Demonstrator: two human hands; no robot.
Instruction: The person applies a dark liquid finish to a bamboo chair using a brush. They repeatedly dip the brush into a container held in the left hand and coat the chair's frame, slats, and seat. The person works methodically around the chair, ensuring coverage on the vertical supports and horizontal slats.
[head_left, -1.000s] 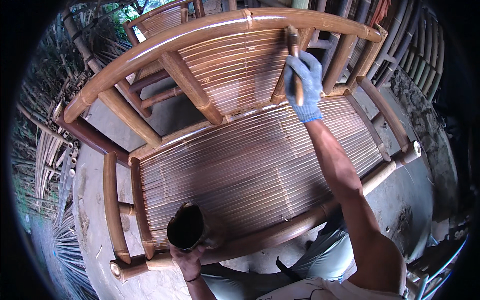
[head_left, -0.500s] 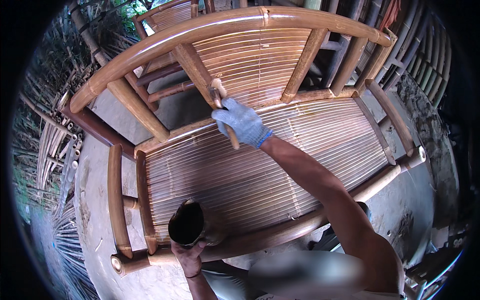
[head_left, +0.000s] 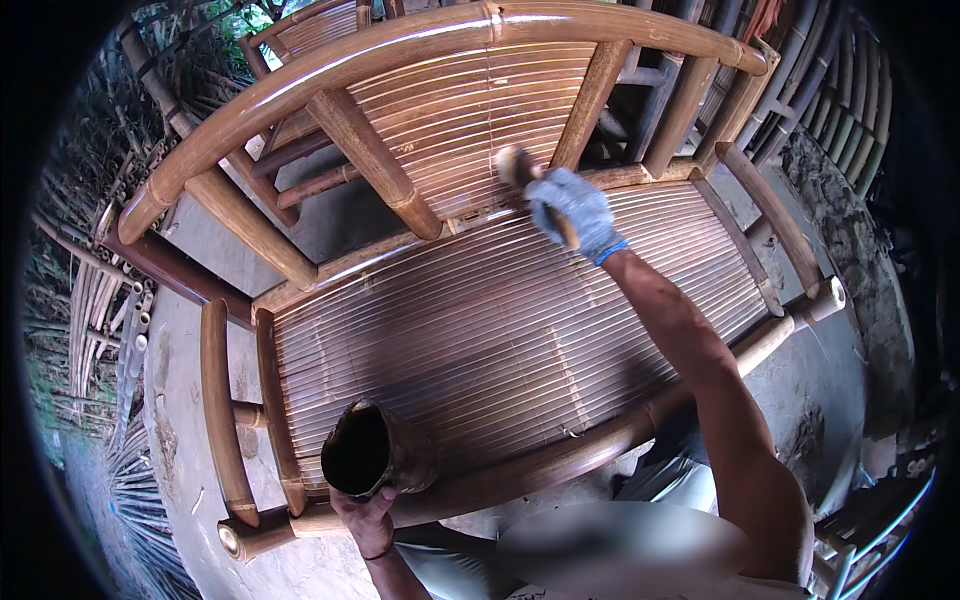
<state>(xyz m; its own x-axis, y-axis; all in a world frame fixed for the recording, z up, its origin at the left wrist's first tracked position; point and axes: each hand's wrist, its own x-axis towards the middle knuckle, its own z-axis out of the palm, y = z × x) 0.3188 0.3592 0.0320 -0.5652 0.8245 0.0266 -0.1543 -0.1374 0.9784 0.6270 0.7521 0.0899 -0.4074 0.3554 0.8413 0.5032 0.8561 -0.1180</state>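
A glossy bamboo bench (head_left: 460, 340) with a slatted seat and curved back fills the middle of the view. My right hand (head_left: 575, 213), in a grey knit glove with a blue cuff edge, is closed round the handle of a paintbrush (head_left: 516, 168). Its pale bristles, blurred by motion, are at the lower part of the slatted backrest (head_left: 470, 110). In my bare left hand (head_left: 366, 520) is a dark, open-topped can (head_left: 400, 455), tilted over the bench's front left. Shadow hides what the can holds.
Another bamboo seat (head_left: 310, 40) stands behind the bench. Cut bamboo poles (head_left: 95, 330) lie piled on the left, and more poles (head_left: 855, 100) lean at the far right. Concrete floor (head_left: 180, 420) runs round the bench.
My right hand has carried the brush rightward along the backrest, from the left upright toward the right one. My left hand keeps its hold on the can; the view has shifted slightly.
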